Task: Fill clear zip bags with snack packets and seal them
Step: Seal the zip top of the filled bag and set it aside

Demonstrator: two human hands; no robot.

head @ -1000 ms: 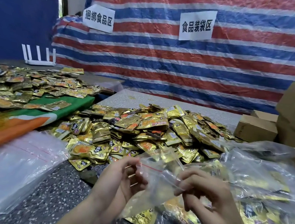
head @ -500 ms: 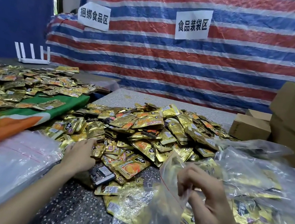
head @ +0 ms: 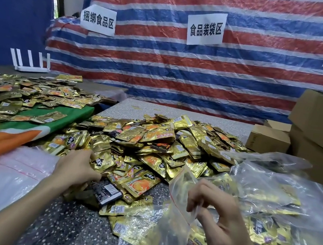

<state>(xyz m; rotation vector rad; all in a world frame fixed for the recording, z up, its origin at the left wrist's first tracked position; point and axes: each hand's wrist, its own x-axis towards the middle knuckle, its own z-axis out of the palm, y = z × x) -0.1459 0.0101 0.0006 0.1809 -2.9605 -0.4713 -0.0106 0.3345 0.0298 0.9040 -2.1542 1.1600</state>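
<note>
Head view: left hand (head: 76,169) fingers curled round snack packets (head: 103,161) at pile edge; right hand (head: 221,224) thumb and fingertips pinch clear zip bag (head: 170,233) rim, bag hanging below.

The left forearm reaches in from the lower left to the near-left edge of the packet heap (head: 153,142). The left hand (head: 76,169) lies palm down there, its fingers (head: 94,159) curled into the packets. The right hand (head: 219,219), near-right of the heap, pinches the zip bag (head: 178,189) rim, with its other fingers bent.
</note>
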